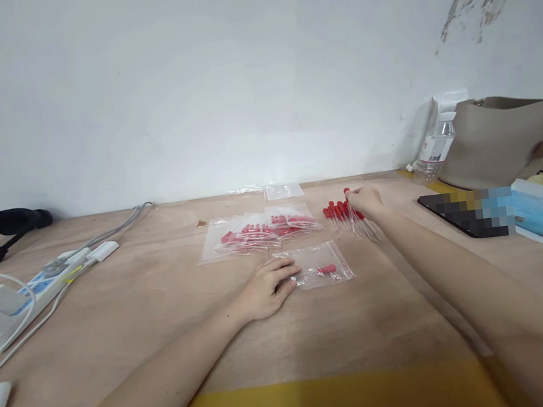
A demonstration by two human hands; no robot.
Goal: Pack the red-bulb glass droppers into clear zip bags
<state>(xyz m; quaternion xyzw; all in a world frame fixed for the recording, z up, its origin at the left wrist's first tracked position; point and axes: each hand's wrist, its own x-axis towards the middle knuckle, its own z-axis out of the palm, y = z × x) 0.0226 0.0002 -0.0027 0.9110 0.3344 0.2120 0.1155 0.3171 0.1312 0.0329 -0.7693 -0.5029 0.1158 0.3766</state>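
Note:
My left hand (265,289) lies on the tabletop with its fingers spread, its fingertips on the left edge of a clear zip bag (309,279). Inside that bag shows a red rubber bulb (327,269), probably of a dropper. Farther right, my right hand (365,200) pinches a dropper (347,192) by its red bulb, the clear tube pointing down. Just below and left of it lies a pile of similar red-bulbed droppers (337,211). Beyond my left hand, several filled zip bags (255,233) with red bulbs overlap in a heap.
Flat clear bags (284,191) lie by the wall. At left are a power strip (40,285) with cables and a black strapped object (7,227). On the right sit a phone (459,215), a blue packet (541,208), a plastic bottle (436,145) and a grey-beige bag (494,139).

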